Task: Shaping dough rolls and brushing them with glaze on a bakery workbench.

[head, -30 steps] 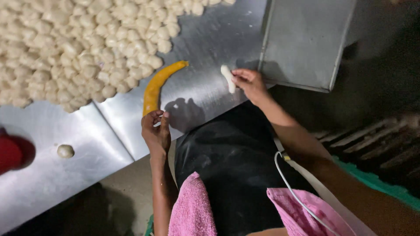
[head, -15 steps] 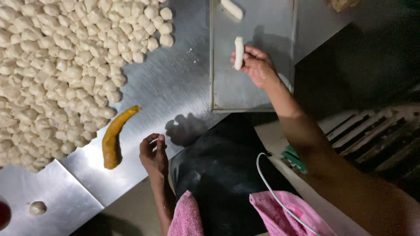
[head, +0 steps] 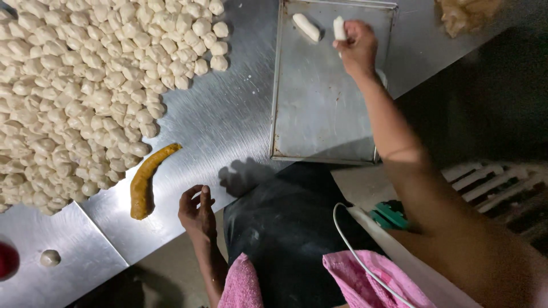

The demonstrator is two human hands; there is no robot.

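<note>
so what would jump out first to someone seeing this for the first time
The huge heap of pale dough pieces covering the left of the steel table grabs the eye first, with a curved yellow-orange roll lying alone at its lower edge. Next comes the right hand holding a white dough stick over the metal tray, beside another stick already lying there. The left hand hovers empty at the table's near edge.

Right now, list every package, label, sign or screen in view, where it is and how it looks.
None in view: no package, label, sign or screen.
Nearest to a container is the bare metal tray, rectangular, grey, unmarked, at top centre on the steel table.
The right hand holds a white dough roll over it.
</note>
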